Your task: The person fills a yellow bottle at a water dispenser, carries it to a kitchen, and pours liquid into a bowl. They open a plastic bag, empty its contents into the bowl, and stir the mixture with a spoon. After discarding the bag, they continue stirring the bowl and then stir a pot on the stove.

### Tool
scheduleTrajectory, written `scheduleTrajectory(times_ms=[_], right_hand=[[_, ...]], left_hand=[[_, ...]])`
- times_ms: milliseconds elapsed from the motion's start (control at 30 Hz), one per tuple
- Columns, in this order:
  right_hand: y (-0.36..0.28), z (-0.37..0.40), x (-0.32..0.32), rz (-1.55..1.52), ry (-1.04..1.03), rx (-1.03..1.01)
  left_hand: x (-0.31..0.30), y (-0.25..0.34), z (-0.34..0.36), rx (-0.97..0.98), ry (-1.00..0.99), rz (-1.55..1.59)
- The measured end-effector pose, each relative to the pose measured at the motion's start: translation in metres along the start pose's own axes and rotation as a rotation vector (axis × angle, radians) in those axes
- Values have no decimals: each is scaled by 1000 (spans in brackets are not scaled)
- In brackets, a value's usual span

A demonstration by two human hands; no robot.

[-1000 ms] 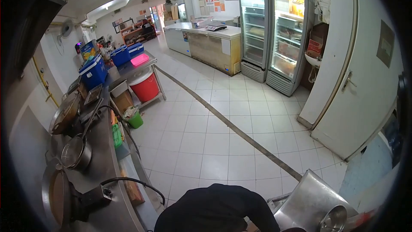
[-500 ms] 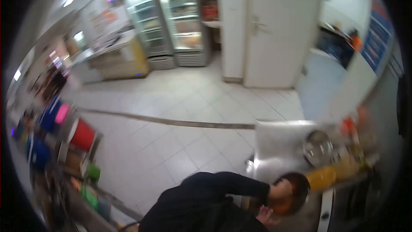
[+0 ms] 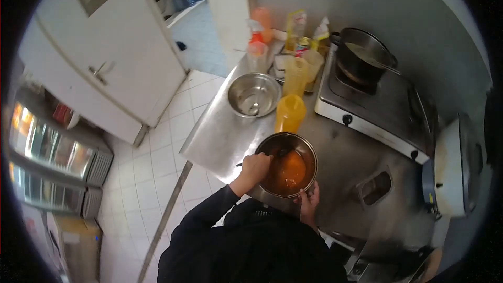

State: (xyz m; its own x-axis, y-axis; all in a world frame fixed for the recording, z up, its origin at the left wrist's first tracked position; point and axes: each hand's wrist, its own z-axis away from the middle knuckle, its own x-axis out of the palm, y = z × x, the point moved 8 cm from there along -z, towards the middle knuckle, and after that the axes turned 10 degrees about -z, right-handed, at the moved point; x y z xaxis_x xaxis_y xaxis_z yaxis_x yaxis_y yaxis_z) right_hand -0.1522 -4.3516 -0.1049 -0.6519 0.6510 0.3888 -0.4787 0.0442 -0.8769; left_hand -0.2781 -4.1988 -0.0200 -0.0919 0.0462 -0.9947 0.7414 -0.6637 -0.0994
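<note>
A round metal bowl with orange liquid in it stands at the near edge of the steel table. My left hand is closed at the bowl's left rim around a dark handle, whose end sticks out to the left; its other end reaches into the bowl. At the lower right rim, my right hand grips the bowl with the fingers bent against its side. Just behind the bowl is a yellow plastic container.
Farther back on the steel table are an empty steel bowl, a spray bottle and a second yellow container. To the right, a black pot sits on a stove. A recessed metal tray is nearer.
The view has swung right and down, from the fridges and floor to the table and stove. Both hands remain at the bowl, now seen near the middle.
</note>
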Motion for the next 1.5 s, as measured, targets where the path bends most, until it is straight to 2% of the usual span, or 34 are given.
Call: scheduleTrajectory(times_ms=[67,133,167,200,267,300,433,500,533,600,733,800,933,1000,1233,1300,1400,1467,1500], right_hand=[[-4,0,0,9,10,-24],[-4,1,3,18,13,-43],[-5,1,5,10,-2,-66],[-7,3,8,5,-20,-90],[0,4,1,13,26,-117],[4,3,-1,30,47,-131],[-3,4,2,73,82,-127],[-11,-1,-1,184,56,-288],[-13,-7,-4,178,67,-288],[-19,-21,-12,433,188,-264],[-32,-68,-3,367,132,-277],[-23,-90,9,273,-18,-172],[-24,-100,12,204,-8,-131],[-25,-95,14,55,15,-75],[-54,-77,34,86,-28,-150],[-61,-76,32,231,-29,-220],[-73,-71,37,283,-78,-308],[-78,-67,40,304,-82,-333],[-82,-64,41,321,-77,-367]], left_hand=[[6,13,-9,77,-1,-18],[26,29,-9,139,-116,-24],[26,39,-2,192,58,-73],[23,45,4,220,62,-76],[14,53,17,273,-38,-88],[8,52,21,297,-18,0],[-1,36,16,466,-174,-94],[-4,18,-1,424,-149,-199],[-10,14,-12,410,-129,-209],[-14,10,-34,402,-108,-221],[0,13,-53,469,-12,-209],[-1,15,-49,513,31,-217],[10,13,-12,574,-72,-214],[10,12,2,575,-108,-199],[18,14,23,541,-274,-180],[20,11,22,530,-341,-187],[12,5,13,464,-287,-91],[-13,4,3,355,-88,-6],[-9,5,0,346,-90,-2]])
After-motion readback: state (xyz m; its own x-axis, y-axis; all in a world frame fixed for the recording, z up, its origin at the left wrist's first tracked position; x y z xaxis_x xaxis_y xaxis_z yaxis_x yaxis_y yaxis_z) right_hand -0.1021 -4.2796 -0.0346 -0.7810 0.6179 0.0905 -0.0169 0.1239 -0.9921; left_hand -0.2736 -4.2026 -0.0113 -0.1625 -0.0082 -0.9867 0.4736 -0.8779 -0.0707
